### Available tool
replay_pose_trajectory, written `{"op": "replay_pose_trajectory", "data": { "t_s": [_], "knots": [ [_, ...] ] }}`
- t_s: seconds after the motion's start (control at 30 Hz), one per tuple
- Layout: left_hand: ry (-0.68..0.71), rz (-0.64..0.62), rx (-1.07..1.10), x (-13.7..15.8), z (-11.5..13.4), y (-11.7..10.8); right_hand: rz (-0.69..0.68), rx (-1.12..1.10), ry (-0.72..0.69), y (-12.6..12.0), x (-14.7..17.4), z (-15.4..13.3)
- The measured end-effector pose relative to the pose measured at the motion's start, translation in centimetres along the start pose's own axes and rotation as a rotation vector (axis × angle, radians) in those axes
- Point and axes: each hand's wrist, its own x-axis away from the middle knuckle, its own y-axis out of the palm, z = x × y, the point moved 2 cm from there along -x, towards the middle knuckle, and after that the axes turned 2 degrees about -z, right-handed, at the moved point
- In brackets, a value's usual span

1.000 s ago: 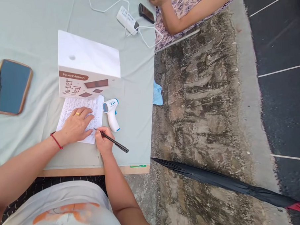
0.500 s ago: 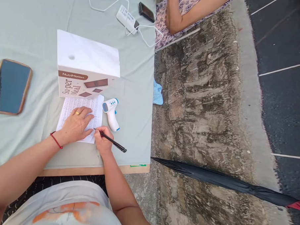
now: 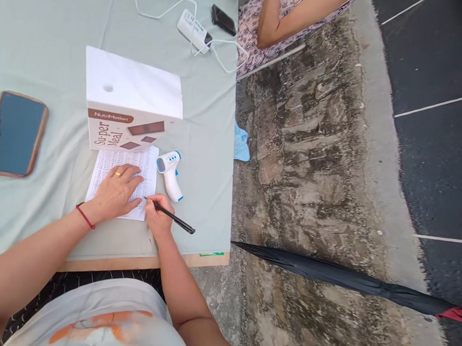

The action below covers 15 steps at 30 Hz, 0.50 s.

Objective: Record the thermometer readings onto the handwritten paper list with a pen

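Note:
A sheet of paper (image 3: 144, 164) covered in small rows of writing lies near the front edge of the table. My left hand (image 3: 119, 190) rests flat on it, fingers spread, with a ring on one finger. In my right hand (image 3: 159, 214) a black pen (image 3: 179, 222) is pinched, its tip on or just above the paper's right side. Just right of the paper lies a white and blue infrared thermometer (image 3: 172, 175). Behind the paper stands a white box (image 3: 133, 88) marked "NutriMotion Super Meal", which hides the paper's far edge.
A phone (image 3: 17, 134) lies at the left. Toward the back right are a white device (image 3: 193, 31) with a cable and a small black object (image 3: 223, 19). Another person's arm (image 3: 304, 11) shows beyond the table. A folded black umbrella (image 3: 335, 275) leans out from the table's right side.
The whole view has shifted slightly, so the table things sit a little farther left. Both hands keep their places on the paper, and the other person's arm has moved slightly.

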Motion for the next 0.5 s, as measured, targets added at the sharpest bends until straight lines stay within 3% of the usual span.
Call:
{"op": "replay_pose_trajectory", "data": {
  "t_s": [0.5],
  "knots": [
    [-0.008,0.001,0.054,0.01,-0.24,0.20,-0.005,0.000,-0.015,0.01,0.03,0.12]
  ]
}}
